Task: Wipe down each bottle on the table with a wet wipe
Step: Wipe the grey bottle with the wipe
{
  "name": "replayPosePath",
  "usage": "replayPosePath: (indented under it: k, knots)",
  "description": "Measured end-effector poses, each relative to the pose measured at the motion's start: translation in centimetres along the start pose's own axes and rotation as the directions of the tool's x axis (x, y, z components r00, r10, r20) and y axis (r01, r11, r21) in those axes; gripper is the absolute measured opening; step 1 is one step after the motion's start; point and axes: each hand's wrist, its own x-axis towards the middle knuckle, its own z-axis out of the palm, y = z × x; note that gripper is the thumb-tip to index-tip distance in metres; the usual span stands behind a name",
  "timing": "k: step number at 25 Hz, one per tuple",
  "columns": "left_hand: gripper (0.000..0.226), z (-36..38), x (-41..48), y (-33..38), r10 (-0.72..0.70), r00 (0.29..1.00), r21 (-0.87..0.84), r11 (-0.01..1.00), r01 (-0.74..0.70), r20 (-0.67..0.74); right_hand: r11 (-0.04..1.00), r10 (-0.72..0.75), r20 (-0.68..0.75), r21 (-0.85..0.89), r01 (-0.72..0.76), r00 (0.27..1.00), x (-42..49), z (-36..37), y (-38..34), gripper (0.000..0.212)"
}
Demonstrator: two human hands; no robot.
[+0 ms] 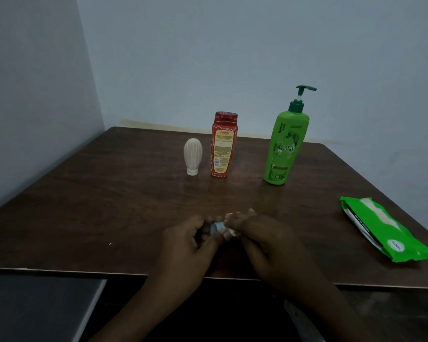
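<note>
From the head view, the person sat at a dark wooden table [84, 206] in a dim corner, both hands brought together near the front edge. Three bottles stood upright in a loose row toward the far side: a small cream bottle [193, 154] resting on its white cap, a red bottle [223, 145] just beside it, and, well apart to the right, a tall green pump bottle [284, 144]. None of them was being handled, and nothing on their surfaces told me whether they had been wiped or not. The green wipes packet [381, 230] lay flat near the right edge of the table, apart from everything else.

The work in hand seemed to be a fourth, small item [216, 227], greyish-white and mostly hidden between the fingers; it could be a little bottle, but I could not make out its shape. My guess was that the task was somewhere in its course, with at least this one piece under the wipe and the three standing ones either waiting or finished.

The left hand [193, 238] was curled around the small item, fingers bent and closed on it, holding it just above or on the tabletop; which, I could not tell. The right hand [260, 235] was pinched shut on a scrap of white, which looked to be the wet wipe [232, 232], pressed against the item where the two hands met. Both hands were blurred.
</note>
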Motion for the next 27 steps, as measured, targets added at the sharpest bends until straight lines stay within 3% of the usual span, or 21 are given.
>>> replayPosePath:
  k: [4, 7, 9, 13, 17, 18, 22, 26, 27]
  knots:
    - [0.035, -0.6, 0.0, 0.1, -0.035, 0.991, -0.092, 0.995, 0.047, 0.131, 0.999, 0.011, -0.058, -0.045, -0.014, 0.998, 0.4, 0.5, 0.9, 0.04]
    - [0.041, -0.7, 0.1, 0.0, 0.014, 0.988, -0.102, 0.995, 0.002, 0.155, 0.996, -0.041, 0.011, -0.083, 0.042, 0.999, 0.2, 0.6, 0.8, 0.042]
    - [0.034, -0.6, 0.3, -0.3, 0.028, 0.994, -0.03, 0.999, -0.025, 0.107, 0.996, 0.039, 0.015, -0.081, -0.038, 0.999, 0.5, -0.4, 2.2, 0.038]
    - [0.025, -0.5, 0.3, -0.1, -0.039, 0.996, -0.043, 0.998, 0.043, 0.078, 0.96, 0.22, -0.132, -0.146, -0.239, 0.966, 0.1, -0.8, 3.2, 0.03]
    - [0.01, -0.6, 0.6, -0.1, -0.032, 0.993, -0.028, 0.999, 0.036, 0.111, 0.979, -0.044, 0.002, -0.198, 0.044, 0.999, -0.3, 2.1, -0.5, 0.041]
    - [0.01, -0.6, 0.5, -0.2, -0.034, 0.993, -0.034, 0.999, 0.038, 0.117, 0.978, -0.061, 0.012, -0.199, 0.062, 0.998, 0.0, 1.8, 0.0, 0.041]
    - [0.013, -0.5, 0.5, -0.2, -0.038, 0.994, 0.021, 0.999, 0.036, 0.103, 0.965, 0.162, -0.131, -0.184, -0.185, 0.978, 0.5, -0.2, 2.5, 0.038]
    - [0.018, -0.4, 0.8, -0.5, -0.059, 0.992, 0.033, 0.998, 0.055, 0.108, 0.978, -0.029, 0.02, -0.208, 0.033, 0.999, 0.0, 1.7, -0.6, 0.042]
    - [0.019, -0.4, 0.8, -0.6, -0.062, 0.992, 0.03, 0.998, 0.059, 0.114, 0.981, -0.02, 0.035, -0.192, 0.026, 0.999, 0.2, 1.5, -0.2, 0.04]
